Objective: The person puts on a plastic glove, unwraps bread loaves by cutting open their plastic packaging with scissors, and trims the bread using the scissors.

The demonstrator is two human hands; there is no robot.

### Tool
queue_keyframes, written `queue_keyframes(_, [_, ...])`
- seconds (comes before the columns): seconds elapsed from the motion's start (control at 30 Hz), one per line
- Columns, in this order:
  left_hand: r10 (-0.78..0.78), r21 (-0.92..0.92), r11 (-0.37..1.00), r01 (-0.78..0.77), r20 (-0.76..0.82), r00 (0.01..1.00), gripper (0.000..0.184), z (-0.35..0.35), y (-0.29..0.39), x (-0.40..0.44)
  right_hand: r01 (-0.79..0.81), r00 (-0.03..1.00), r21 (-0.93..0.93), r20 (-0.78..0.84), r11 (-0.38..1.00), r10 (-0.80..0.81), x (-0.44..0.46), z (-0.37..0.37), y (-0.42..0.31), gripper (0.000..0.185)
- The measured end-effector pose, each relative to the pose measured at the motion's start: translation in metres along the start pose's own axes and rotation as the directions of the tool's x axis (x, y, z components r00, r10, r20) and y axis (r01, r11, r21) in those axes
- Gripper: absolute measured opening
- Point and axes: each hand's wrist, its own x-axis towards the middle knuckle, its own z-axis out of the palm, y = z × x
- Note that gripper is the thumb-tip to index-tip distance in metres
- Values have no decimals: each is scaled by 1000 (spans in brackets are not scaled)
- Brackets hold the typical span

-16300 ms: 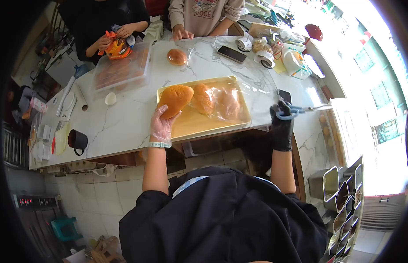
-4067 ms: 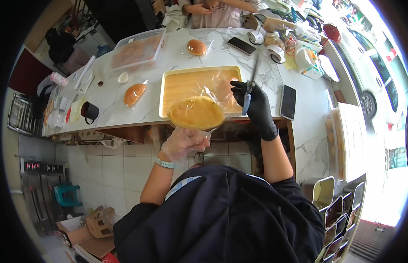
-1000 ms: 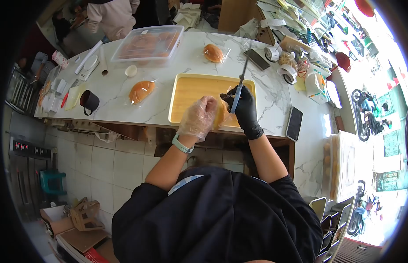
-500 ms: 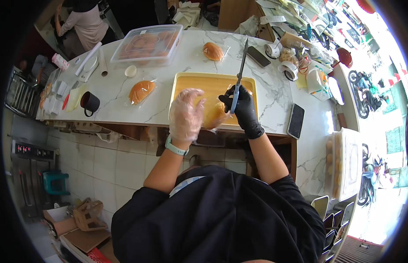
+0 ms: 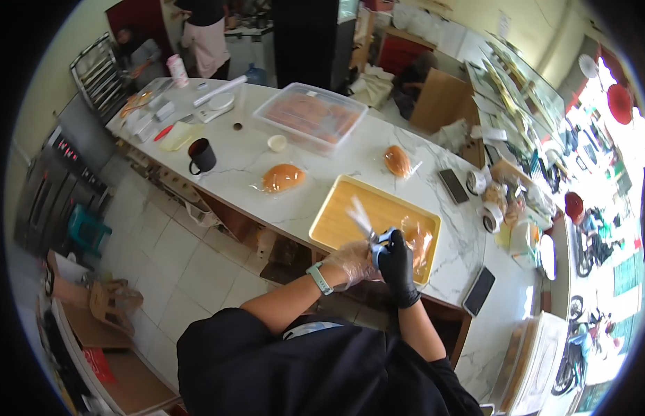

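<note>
My right hand [image 5: 397, 265], in a black glove, is closed on the blue handles of the scissors [image 5: 362, 220], whose blades point up and left over the tray. Close beside it, my left hand [image 5: 354, 263] in a clear plastic glove is at the tray's front edge; its fingers are partly hidden, and what they hold cannot be made out. A wrapped bun [image 5: 418, 244] lies at the right end of the yellow tray [image 5: 336, 208]. Another wrapped bun [image 5: 284, 177] lies on the table left of the tray, and a third [image 5: 397, 161] lies behind it.
A lidded plastic box [image 5: 311, 114], a small white cup [image 5: 277, 143] and a black mug [image 5: 202, 156] stand left and behind. Two phones [image 5: 479, 291] [image 5: 453, 186] lie to the right, near tape rolls [image 5: 492, 217]. People [image 5: 206, 38] are at the back.
The view has turned left. My hands have come together at the tray's front edge, and the scissors now tilt left with their blades apart. The bun near my left hand is now hidden.
</note>
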Motion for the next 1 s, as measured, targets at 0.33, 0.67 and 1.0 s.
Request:
queue_keyframes(0.33, [-97, -716, 666, 209, 195, 976, 32, 50, -39, -34, 217, 950, -132, 257, 967, -178, -30, 36, 4, 37])
queue_keyframes(0.67, [-74, -993, -113, -37, -29, 997, 32, 31, -37, -29, 118, 993, 185, -10, 976, -118, -32, -11, -13, 33])
queue_keyframes(1.0, [90, -967, -253, 13, -10, 996, 36, -18, -51, -20, -200, 957, 669, -24, 716, 290, -6, -8, 25, 27])
